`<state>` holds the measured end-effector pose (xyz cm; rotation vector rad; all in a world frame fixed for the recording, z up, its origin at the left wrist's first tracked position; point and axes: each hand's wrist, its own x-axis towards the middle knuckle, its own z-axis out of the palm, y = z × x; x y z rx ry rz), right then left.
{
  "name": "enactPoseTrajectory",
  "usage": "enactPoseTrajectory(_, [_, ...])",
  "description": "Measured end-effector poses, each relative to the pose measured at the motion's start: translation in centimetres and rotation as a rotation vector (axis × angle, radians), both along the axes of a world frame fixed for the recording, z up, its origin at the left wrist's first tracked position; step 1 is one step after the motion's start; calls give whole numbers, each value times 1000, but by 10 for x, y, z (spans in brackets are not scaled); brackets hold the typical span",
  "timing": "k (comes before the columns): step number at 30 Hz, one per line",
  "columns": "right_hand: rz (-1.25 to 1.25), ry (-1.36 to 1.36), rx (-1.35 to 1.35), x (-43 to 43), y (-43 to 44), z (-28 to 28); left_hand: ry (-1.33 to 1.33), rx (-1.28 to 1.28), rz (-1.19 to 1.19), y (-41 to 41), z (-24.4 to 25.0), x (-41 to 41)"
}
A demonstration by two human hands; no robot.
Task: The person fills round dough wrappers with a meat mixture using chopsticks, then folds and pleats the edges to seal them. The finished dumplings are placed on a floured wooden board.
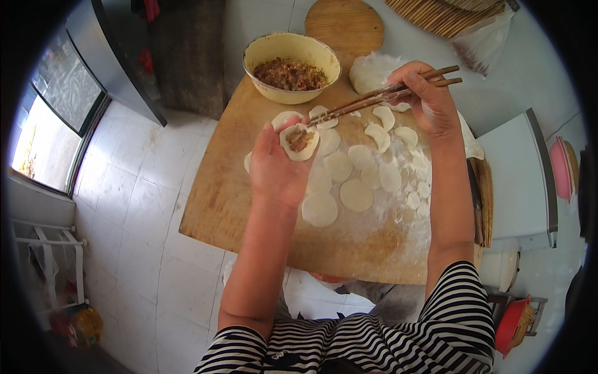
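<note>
On the palm and fingers of my left hand (283,173) rests a round dough wrapper (311,150) with a mound of meat filling (299,140) in its middle. My right hand (427,100) grips a pair of wooden chopsticks (366,100), whose floury tips reach to the wrapper's upper edge. Beyond my left hand stands a cream enamel bowl (292,96) with more chopped filling inside. Several flat wrappers (356,195) lie on the floured wooden board (224,205), some overlapping. Folded dumplings (377,137) sit below my right hand.
A plastic-wrapped dough lump (371,77) is behind the chopsticks, near a round wooden lid (345,23). Small dough pieces (413,201) lie beside my right forearm. A dark-bladed tool (475,187) lies along the board's right side, next to a white cabinet (511,182).
</note>
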<state>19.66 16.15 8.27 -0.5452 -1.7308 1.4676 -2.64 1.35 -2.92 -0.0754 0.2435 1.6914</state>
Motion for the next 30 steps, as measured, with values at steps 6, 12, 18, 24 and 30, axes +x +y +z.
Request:
enactPoseTrajectory(6, [-433, 9, 57, -20, 24, -4, 1, -1, -11, 3, -8, 0])
enactPoseTrajectory(12, [-469, -206, 177, -49, 34, -1, 9, -47, -5, 4, -11, 1])
enactPoseTrajectory(18, [-441, -312, 104, -62, 48, 4, -3, -48, 2, 3, -10, 1])
enactPoseTrajectory(24, [-435, -229, 120, -55, 55, -18, -13, -56, 1, 2, -10, 0])
enactPoseTrajectory(30, [-517, -77, 87, -47, 48, -30, -19, -46, 4, 2, -12, -3])
